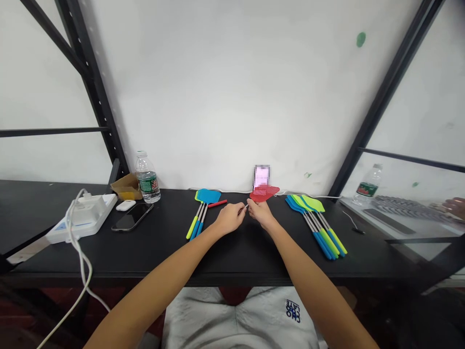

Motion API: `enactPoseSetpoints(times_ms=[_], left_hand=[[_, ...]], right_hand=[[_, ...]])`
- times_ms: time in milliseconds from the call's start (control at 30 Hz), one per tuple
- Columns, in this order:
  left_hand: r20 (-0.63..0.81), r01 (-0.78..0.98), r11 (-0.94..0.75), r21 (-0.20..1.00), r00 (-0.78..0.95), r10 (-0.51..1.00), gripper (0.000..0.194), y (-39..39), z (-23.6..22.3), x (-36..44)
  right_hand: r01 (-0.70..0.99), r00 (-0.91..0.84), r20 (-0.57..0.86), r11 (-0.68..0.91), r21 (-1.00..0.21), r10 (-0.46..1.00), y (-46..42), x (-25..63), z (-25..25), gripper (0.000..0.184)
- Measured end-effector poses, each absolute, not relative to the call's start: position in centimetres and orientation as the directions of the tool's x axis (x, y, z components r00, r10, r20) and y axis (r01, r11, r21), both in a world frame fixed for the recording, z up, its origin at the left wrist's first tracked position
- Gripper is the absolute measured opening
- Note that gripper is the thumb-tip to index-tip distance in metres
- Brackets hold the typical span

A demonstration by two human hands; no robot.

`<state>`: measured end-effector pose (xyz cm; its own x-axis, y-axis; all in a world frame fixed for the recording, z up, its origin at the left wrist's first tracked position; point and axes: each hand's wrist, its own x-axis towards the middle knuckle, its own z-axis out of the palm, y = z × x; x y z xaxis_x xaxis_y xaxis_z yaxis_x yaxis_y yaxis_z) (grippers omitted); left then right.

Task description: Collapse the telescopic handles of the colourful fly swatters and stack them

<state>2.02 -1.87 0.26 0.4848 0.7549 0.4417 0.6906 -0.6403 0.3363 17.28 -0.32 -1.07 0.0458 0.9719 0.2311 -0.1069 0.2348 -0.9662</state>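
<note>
Black tabletop [247,257] with plastic fly swatters [319,232], a smartphone [132,216], a white power strip [82,218], a water bottle [147,180]

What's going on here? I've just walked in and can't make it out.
A person is handling a red plastic fly swatter above a black table. The right hand holds it near the head, while the left hand pinches its thin metal shaft. A short red piece lies beside one bunch of blue and green swatters; a second bunch lies to the right.
</note>
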Motion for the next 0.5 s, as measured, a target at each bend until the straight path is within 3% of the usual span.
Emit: enactPoseSetpoints(times_ms=[500], left_hand=[[0.421,0.679,-0.648,0.345,0.505,0.753,0.03,-2.1,0.7,1.8]], right_hand=[[-0.12,0.126,0.246,0.261,-0.958,0.961,0.2,19.7,-0.4,0.039]])
